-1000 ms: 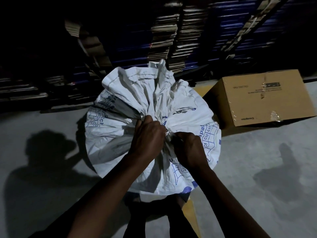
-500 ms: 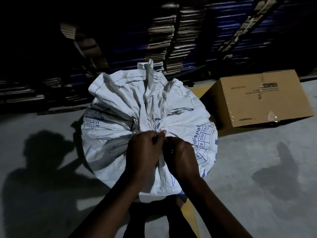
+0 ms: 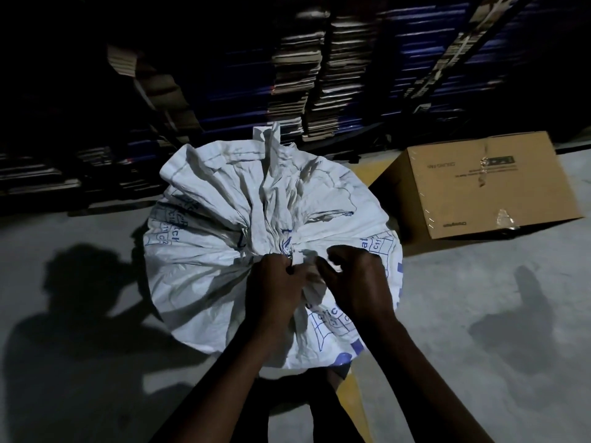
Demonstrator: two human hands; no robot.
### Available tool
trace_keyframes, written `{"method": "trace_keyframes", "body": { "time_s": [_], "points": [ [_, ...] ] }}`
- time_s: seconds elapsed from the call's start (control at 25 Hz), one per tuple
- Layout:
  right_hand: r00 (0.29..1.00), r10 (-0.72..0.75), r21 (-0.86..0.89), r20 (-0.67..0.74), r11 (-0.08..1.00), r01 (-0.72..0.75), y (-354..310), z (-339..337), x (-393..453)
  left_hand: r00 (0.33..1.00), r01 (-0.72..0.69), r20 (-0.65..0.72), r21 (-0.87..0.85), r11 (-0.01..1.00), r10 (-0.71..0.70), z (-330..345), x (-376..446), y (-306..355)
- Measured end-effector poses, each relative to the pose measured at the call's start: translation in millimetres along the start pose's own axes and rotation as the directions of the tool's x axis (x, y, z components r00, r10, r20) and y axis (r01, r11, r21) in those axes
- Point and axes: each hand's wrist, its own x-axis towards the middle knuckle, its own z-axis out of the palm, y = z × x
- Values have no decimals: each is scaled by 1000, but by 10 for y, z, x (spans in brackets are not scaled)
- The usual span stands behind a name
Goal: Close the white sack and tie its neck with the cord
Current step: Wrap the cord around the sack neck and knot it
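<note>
Your left hand [image 3: 271, 282] is fisted tight on the gathered neck [image 3: 281, 247] of the sack [image 3: 224, 251], knuckles up, thumb side toward the pleats. Keep that clamp. It's the only thing holding the mouth shut right now.

Right hand [image 3: 355, 282] sits just right of the neck, fingers curled and half open, tips touching the bunched cloth. Can't tell if it's pinching anything; a small pale tab [image 3: 298, 258] pokes up between the two hands, could be the cord end or just a fold of the sack. Too dim to call.

Sack itself stands on the floor [image 3: 479, 314] right in front of you, filling the centre, pleats fanning out from the neck, loose top flap [image 3: 268, 145] lying away toward the far side.

How I'd run this step:
- Squeeze the pleats into one tight rope before wrapping, no stray folds outside the fist.
- Wrap the cord below your left fist, close to the bulge, not up on the loose flap, or it'll slide off.
- Pull each turn snug with the right hand, left hand doesn't let go until the first knot bites.

Risk as I see it: woven sack is slick and springy, so the slack reopens the pleats fast.

Cardboard box [image 3: 492, 187] far right and stacked cartons [image 3: 297, 75] behind are well clear, no interference.
</note>
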Motion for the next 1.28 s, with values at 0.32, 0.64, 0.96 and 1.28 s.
{"method": "trace_keyframes", "body": {
  "time_s": [0.32, 0.64, 0.96, 1.28],
  "points": [
    [911, -173, -293, 374, 910, 293, -209, 173, 263, 985, -161, -61, 44, 986, 163, -6, -7, -210],
    [899, -352, -196, 260, 892, 407, 86, 84, 375, 969, -246, -4, -15, 969, 246, -263, 141, -455],
    [919, -280, -27, 279, 954, 299, -96, 91, 230, 988, -116, 73, -247, 962, 138, -416, 289, -601],
    [938, -240, 241, 249, 954, 180, -97, 82, 16, 990, -38, 115, -371, 928, 86, -358, 324, -740]
  ]
}}
